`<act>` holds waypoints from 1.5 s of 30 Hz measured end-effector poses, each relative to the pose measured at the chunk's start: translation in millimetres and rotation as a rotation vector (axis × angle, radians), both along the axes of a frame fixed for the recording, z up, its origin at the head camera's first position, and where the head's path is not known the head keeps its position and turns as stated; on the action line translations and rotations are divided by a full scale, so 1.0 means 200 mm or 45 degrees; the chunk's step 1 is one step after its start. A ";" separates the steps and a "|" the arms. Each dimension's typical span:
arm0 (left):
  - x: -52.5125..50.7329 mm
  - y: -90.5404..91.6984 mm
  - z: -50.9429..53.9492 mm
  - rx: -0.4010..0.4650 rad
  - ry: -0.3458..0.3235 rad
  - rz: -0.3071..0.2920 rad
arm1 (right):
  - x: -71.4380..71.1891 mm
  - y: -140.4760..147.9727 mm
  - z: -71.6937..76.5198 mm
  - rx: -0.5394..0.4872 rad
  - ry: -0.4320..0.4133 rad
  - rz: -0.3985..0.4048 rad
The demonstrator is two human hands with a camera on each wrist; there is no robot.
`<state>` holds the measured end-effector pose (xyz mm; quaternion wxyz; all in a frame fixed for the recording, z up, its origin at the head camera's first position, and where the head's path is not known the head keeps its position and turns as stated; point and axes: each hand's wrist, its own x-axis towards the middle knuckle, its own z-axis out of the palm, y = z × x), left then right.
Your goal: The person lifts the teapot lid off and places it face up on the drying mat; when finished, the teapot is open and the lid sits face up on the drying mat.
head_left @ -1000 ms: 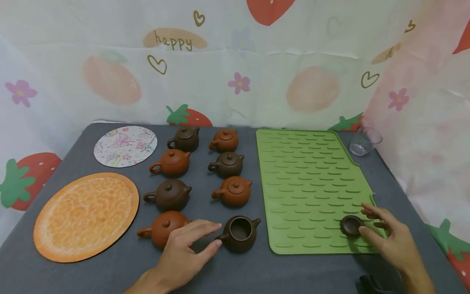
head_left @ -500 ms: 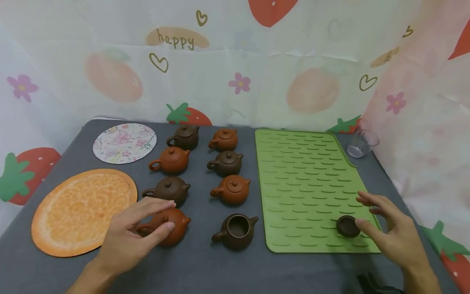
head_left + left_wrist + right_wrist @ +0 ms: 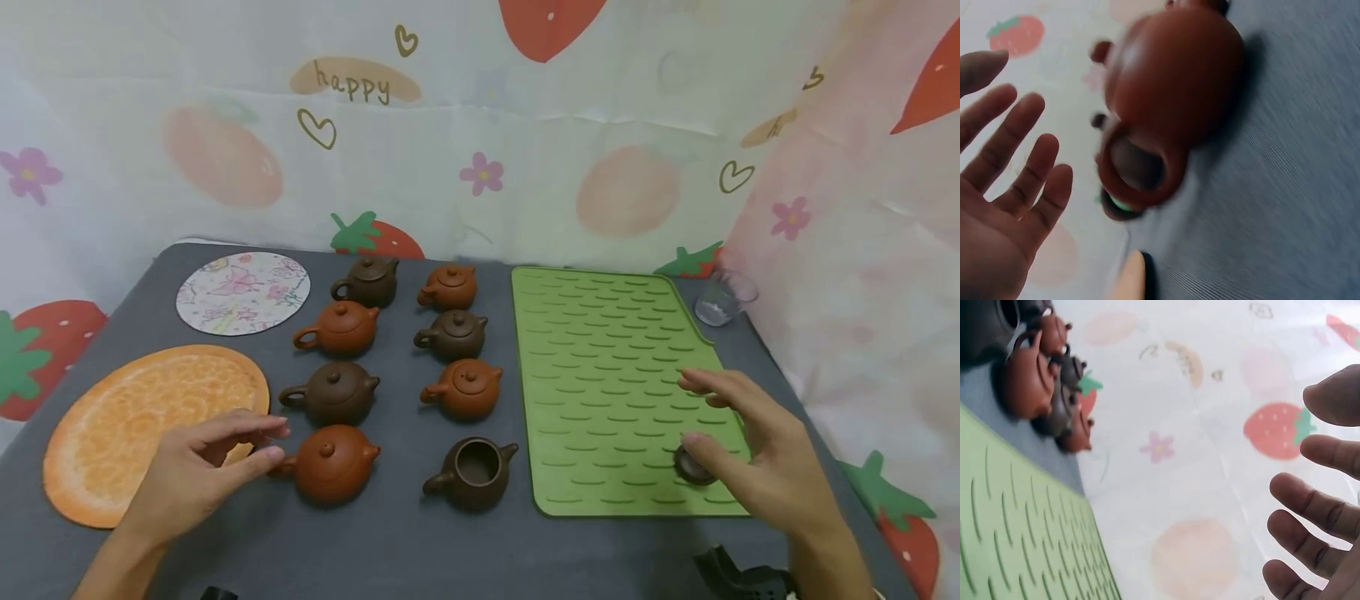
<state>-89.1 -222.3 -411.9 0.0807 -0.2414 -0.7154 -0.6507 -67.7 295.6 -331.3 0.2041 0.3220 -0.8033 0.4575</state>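
Note:
My left hand (image 3: 198, 475) hovers beside the handle of a reddish-brown teapot (image 3: 333, 467) at the front left. In the left wrist view its fingers are spread, and a gap separates them from that teapot. Over the lower right of the green mat (image 3: 600, 392) is my right hand (image 3: 765, 458), thumb and fingers apart and holding nothing. A small dark teapot lid (image 3: 692, 468) lies on the mat, partly hidden by the right thumb. The dark brown teapot (image 3: 474, 475) at the front of the second column stands lidless, its mouth showing.
Several lidded teapots, reddish and dark, stand in two columns, among them a dark one (image 3: 337, 393) and a reddish one (image 3: 468, 387). At left lie an orange round mat (image 3: 82, 467) and a floral round mat (image 3: 243, 292). A clear glass (image 3: 720, 302) stands back right.
My left hand has moved left, from the lidless dark teapot's handle past the front reddish teapot to its handle side. My right hand has shifted slightly left over the lid.

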 end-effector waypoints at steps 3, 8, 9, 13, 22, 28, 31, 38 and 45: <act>-0.01 -0.03 -0.05 -0.041 -0.054 0.017 | -0.02 -0.06 0.03 -0.051 0.000 0.091; -0.03 -0.04 -0.13 -0.106 -0.070 0.012 | -0.05 -0.18 0.05 -0.090 0.012 0.179; -0.03 -0.04 -0.14 -0.125 -0.076 0.011 | -0.06 -0.21 0.05 -0.091 0.014 0.188; -0.04 -0.04 -0.17 -0.201 -0.107 0.023 | -0.09 -0.32 0.06 -0.118 0.017 0.236; -0.04 -0.05 -0.19 -0.293 -0.173 0.090 | -0.16 -0.56 0.03 -0.129 -0.048 0.329; -0.05 -0.04 -0.22 -0.274 -0.206 0.119 | -0.18 -0.69 -0.01 -0.110 -0.158 0.358; -0.05 -0.04 -0.23 -0.264 -0.213 0.126 | -0.19 -0.76 -0.03 -0.113 -0.177 0.398; -0.05 -0.04 -0.23 -0.248 -0.208 0.120 | -0.20 -0.92 -0.08 -0.104 -0.233 0.449; -0.05 -0.04 -0.24 -0.230 -0.195 0.109 | -0.21 -1.06 -0.13 -0.103 -0.229 0.461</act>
